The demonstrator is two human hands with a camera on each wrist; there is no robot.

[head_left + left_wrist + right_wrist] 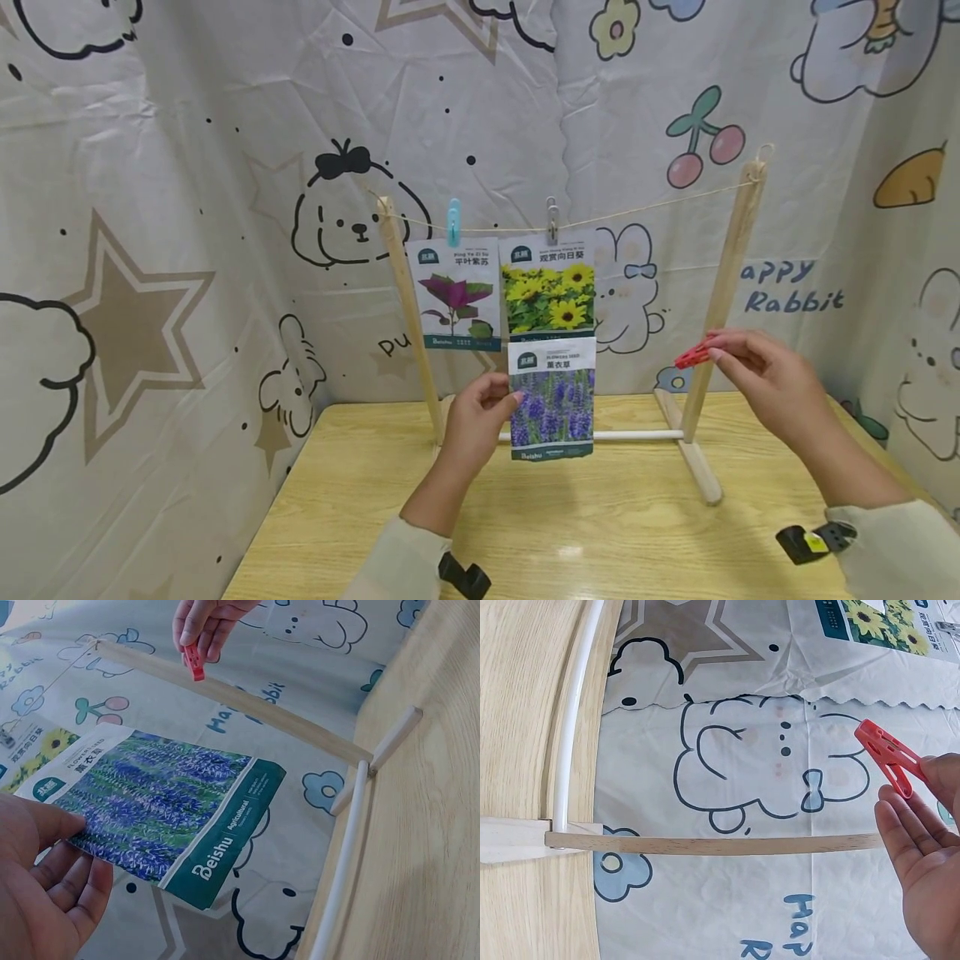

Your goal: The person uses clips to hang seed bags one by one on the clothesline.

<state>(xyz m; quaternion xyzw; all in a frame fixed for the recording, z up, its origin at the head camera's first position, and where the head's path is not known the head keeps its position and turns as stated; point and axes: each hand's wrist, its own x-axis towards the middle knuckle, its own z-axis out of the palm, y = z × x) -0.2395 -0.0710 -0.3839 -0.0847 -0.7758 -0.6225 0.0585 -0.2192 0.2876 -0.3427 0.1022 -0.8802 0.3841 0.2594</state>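
My left hand [477,414] pinches the left edge of a seed packet [553,408] with purple lavender flowers, thumb in front. The packet hangs upright and overlaps the lower part of a sunflower seed packet [549,287] in the head view. In my right hand [765,379] a red clothespin [693,357] is pinched between thumb and fingers, near the right post. A grey clothespin [552,221] fixes the sunflower packet to the string [645,204]. Beside it, a light blue clothespin [453,223] holds a packet with a purple-leaved plant [455,300].
The string runs between a left wooden post [408,308] and a right wooden post [726,292]. A white rod [637,435] joins the posts low down, above the wooden table [360,500]. A printed cartoon curtain [187,167] surrounds the table at the back and sides.
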